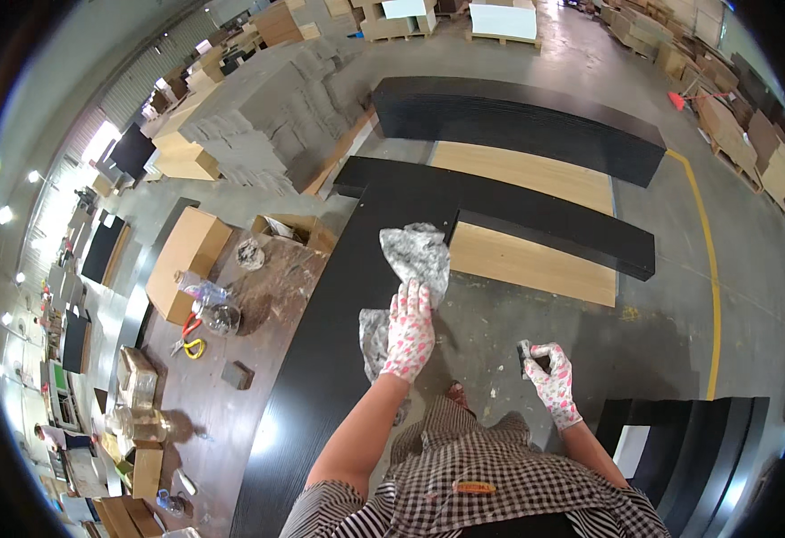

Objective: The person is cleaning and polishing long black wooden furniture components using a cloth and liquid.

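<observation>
My left hand (409,332), in a white glove with pink spots, lies with its fingers stretched out over a grey-and-white mottled cloth (415,251). The cloth shows beyond the fingertips and beside the palm, on the edge of a long black board (321,368). Off to the right, my right hand (552,381) wears a matching glove. Its thumb and fingers are closed around a small dark block (524,359), held above the floor, apart from the board.
At left, a brown worktable (271,291) carries red-and-yellow-handled scissors (190,339), a small grey block (237,375), and clear containers. Ahead lie a black beam (518,125) and light wood panels (536,264). Black panels (688,457) stand at lower right. Grey stacked sheets (276,108) rise behind.
</observation>
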